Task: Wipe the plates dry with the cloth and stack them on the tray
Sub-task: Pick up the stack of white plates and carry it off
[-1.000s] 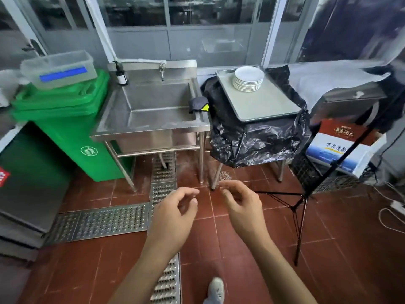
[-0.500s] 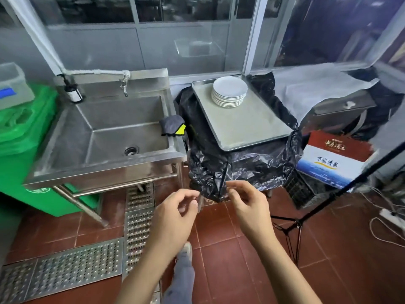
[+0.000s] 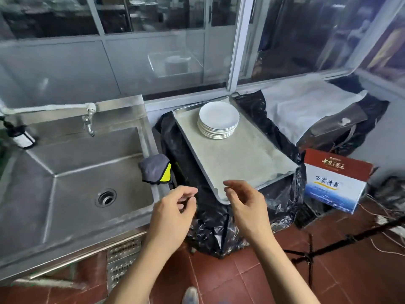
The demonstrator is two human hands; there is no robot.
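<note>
Head view: both hands, left hand and right hand, are held loosely curled and empty; plates are stacked on the tray; the cloth, draped over the sink rim, must likely be picked up first

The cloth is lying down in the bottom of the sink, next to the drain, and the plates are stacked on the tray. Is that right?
Not quite. The head view shows the cloth draped over the right rim of the sink, beside the tray, not down by the drain. The plates are indeed stacked on the tray.
</note>
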